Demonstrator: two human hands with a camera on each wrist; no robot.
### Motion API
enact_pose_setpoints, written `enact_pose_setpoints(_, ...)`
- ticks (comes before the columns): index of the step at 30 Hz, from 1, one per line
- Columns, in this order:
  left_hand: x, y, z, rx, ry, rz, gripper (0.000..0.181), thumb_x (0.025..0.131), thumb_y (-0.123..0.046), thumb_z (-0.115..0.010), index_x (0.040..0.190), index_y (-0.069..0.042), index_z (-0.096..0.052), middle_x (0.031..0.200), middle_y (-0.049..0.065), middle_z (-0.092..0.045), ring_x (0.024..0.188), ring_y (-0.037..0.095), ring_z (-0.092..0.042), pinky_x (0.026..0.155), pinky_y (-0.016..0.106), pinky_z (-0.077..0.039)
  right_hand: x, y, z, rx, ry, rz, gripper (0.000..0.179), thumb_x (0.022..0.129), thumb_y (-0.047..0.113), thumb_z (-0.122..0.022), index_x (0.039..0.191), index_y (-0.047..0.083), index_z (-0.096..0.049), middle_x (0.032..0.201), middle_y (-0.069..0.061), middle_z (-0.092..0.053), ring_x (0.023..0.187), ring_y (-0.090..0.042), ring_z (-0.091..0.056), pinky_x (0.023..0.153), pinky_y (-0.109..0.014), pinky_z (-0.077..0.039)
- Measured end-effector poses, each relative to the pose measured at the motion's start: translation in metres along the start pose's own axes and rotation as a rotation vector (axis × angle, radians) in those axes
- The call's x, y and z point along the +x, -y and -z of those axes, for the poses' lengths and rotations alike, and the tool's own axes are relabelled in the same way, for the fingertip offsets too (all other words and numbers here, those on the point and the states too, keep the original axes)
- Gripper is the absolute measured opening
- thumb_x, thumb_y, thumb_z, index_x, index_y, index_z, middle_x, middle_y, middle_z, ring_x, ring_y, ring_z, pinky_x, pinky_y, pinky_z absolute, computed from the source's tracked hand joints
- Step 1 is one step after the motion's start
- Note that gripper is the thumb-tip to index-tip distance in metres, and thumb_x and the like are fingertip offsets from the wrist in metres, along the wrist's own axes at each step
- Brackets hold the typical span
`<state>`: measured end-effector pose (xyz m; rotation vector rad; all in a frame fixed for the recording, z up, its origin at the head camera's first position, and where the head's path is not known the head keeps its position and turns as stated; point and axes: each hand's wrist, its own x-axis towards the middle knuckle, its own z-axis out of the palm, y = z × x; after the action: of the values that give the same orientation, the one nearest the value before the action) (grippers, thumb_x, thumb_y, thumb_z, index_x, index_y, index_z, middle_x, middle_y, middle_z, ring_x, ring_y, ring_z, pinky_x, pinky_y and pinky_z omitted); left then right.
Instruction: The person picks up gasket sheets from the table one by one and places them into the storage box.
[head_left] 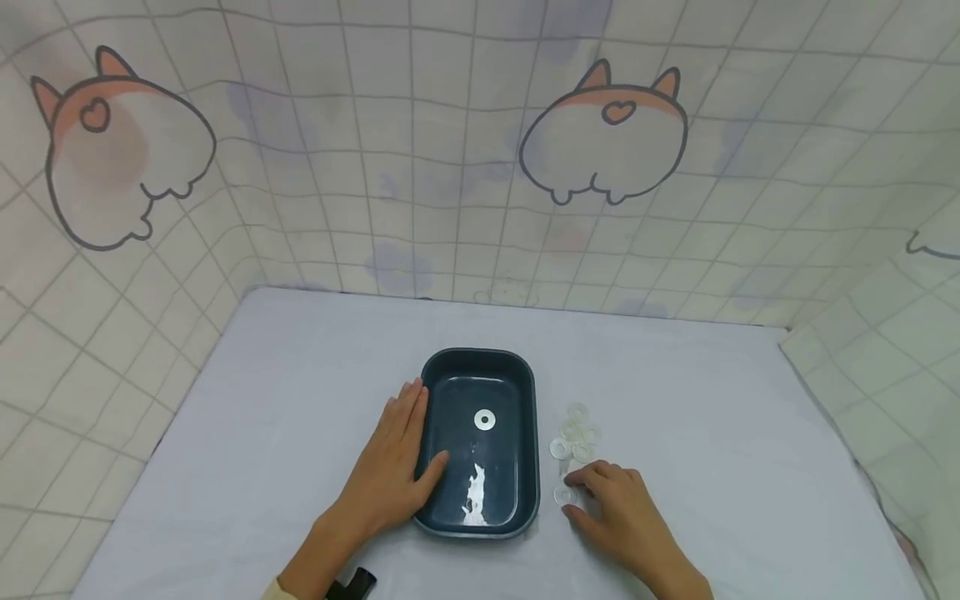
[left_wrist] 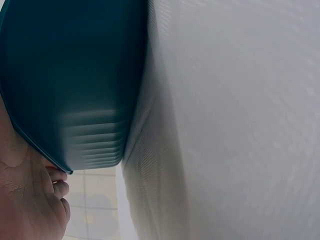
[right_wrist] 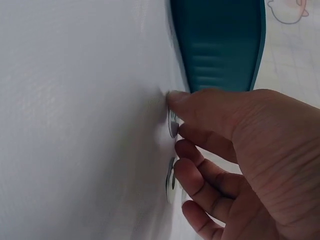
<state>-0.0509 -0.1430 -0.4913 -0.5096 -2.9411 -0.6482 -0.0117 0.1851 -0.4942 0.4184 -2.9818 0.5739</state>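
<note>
A dark blue rectangular tray sits on the white-covered table, with one flat round washer lying inside. My left hand rests along the tray's left rim, fingers straight and together, thumb over the inner edge. In the left wrist view its palm lies against the rim. To the right of the tray, my right hand has thumb and index finger at opposite edges of a single washer, pinching it at the table surface. Just beyond lies a loose cluster of several pale washers.
The white tablecloth spreads around the tray. A grid-patterned curtain with cartoon animals surrounds the table's back and sides. A small black object shows beside the left wrist at the front edge.
</note>
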Motion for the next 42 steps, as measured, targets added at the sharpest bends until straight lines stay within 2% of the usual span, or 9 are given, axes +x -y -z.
enact_pose_setpoints(2,0.0,0.0,0.0,-0.001,0.0,0.004,0.09,0.102,-0.044,-0.061,0.169,-0.003,-0.017,0.18,0.011,-0.013,0.168,0.028,-0.014,0.137,0.049,-0.02,0.001,0.001,-0.001,-0.009,-0.006,0.003,0.029,0.076,0.018,-0.094,0.1,0.019,-0.078,0.097,0.006,-0.074,0.092,-0.008,-0.064,0.094,-0.04,-0.052)
enact_pose_setpoints(5,0.0,0.001,0.0,-0.006,-0.006,0.008,0.089,0.102,-0.043,-0.06,0.169,-0.003,-0.018,0.18,0.011,-0.013,0.168,0.028,-0.014,0.137,0.049,-0.02,0.002,0.004,-0.002,-0.025,-0.003,-0.003,0.027,0.077,0.018,-0.093,0.1,0.017,-0.078,0.099,0.003,-0.075,0.098,-0.015,-0.069,0.095,-0.042,-0.052)
enact_pose_setpoints(11,-0.001,0.002,0.0,-0.008,0.002,0.008,0.089,0.103,-0.044,-0.059,0.169,-0.003,-0.018,0.18,0.013,-0.016,0.168,0.029,-0.014,0.139,0.032,0.0,0.001,0.012,-0.002,-0.059,0.005,-0.006,0.025,0.078,0.017,-0.091,0.099,0.013,-0.078,0.098,0.001,-0.076,0.1,-0.02,-0.072,0.093,-0.042,-0.053)
enact_pose_setpoints(13,-0.001,0.002,0.0,-0.004,-0.003,0.006,0.089,0.103,-0.044,-0.059,0.169,-0.003,-0.017,0.18,0.013,-0.015,0.168,0.029,-0.015,0.138,0.03,0.002,0.001,0.013,-0.001,-0.076,0.0,0.009,0.025,0.078,0.018,-0.092,0.098,0.013,-0.077,0.096,0.001,-0.075,0.097,-0.019,-0.071,0.091,-0.042,-0.053)
enact_pose_setpoints(21,0.001,0.0,-0.005,-0.018,0.011,-0.002,0.09,0.102,-0.044,-0.06,0.169,-0.003,-0.017,0.18,0.013,-0.015,0.168,0.029,-0.014,0.136,0.053,-0.021,0.001,0.01,0.003,-0.139,-0.015,0.032,0.025,0.077,0.023,-0.092,0.09,0.015,-0.074,0.087,0.005,-0.07,0.086,-0.013,-0.066,0.09,-0.04,-0.054)
enact_pose_setpoints(27,0.002,0.0,-0.005,-0.006,0.006,0.0,0.09,0.102,-0.045,-0.06,0.17,-0.004,-0.017,0.18,0.012,-0.015,0.169,0.027,-0.013,0.136,0.052,-0.021,0.001,0.013,0.002,-0.195,-0.068,0.091,0.024,0.076,0.021,-0.091,0.09,0.015,-0.073,0.083,0.005,-0.072,0.084,-0.014,-0.069,0.088,-0.039,-0.055)
enact_pose_setpoints(32,0.003,0.0,-0.003,-0.009,0.02,-0.005,0.09,0.103,-0.046,-0.059,0.17,-0.004,-0.016,0.18,0.012,-0.014,0.169,0.027,-0.011,0.137,0.051,-0.02,0.006,0.023,0.006,-0.278,-0.02,0.094,0.022,0.076,0.02,-0.091,0.086,0.015,-0.071,0.076,0.005,-0.067,0.075,-0.013,-0.063,0.081,-0.038,-0.056)
enact_pose_setpoints(39,0.001,0.0,-0.003,-0.004,0.015,0.002,0.091,0.102,-0.047,-0.06,0.17,-0.004,-0.016,0.18,0.011,-0.013,0.169,0.027,-0.013,0.137,0.05,-0.02,0.013,0.03,0.007,-0.314,0.021,0.068,0.023,0.072,0.019,-0.088,0.079,0.011,-0.067,0.069,0.001,-0.062,0.07,-0.017,-0.059,0.069,-0.036,-0.049)
enact_pose_setpoints(42,0.0,0.002,-0.002,-0.007,0.022,0.012,0.09,0.103,-0.047,-0.058,0.17,-0.005,-0.014,0.18,0.01,-0.013,0.169,0.026,-0.012,0.139,0.041,-0.009,0.018,0.036,0.003,-0.335,0.03,0.048,0.022,0.071,0.016,-0.085,0.075,0.008,-0.065,0.067,-0.002,-0.061,0.065,-0.02,-0.058,0.063,-0.035,-0.045)
